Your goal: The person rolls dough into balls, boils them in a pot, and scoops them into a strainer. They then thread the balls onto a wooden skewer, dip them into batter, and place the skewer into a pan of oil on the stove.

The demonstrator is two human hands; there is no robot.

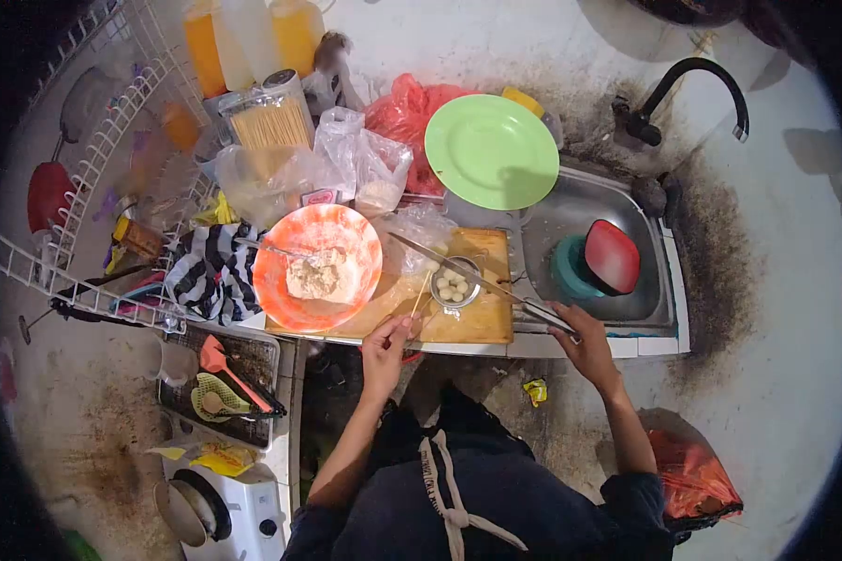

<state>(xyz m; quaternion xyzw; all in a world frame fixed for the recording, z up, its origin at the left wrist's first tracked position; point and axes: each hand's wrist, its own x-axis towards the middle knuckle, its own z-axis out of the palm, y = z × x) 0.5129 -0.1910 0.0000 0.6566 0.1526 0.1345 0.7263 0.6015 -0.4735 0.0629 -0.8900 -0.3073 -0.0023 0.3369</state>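
My left hand (388, 344) is closed around a thin wooden skewer (423, 292), which points up toward a small metal bowl (471, 292). Several round white balls (453, 284) sit inside this bowl. In my right hand (582, 338) is a long knife (477, 280), gripped by its handle. Its blade slants up and left across the small bowl, over the wooden cutting board (491, 245). To the left, an orange-and-white bowl (276, 297) stands partly on the board. It holds a pale floury mixture (316, 274) with a spoon (285, 251) in it.
Behind the board are plastic bags (384, 168), a container of skewers (273, 123) and a green plate (492, 150). A sink (557, 220) with a red bowl (613, 257) lies right, under a black faucet (692, 70). A wire rack (89, 187) stands left, above a stove (243, 510).
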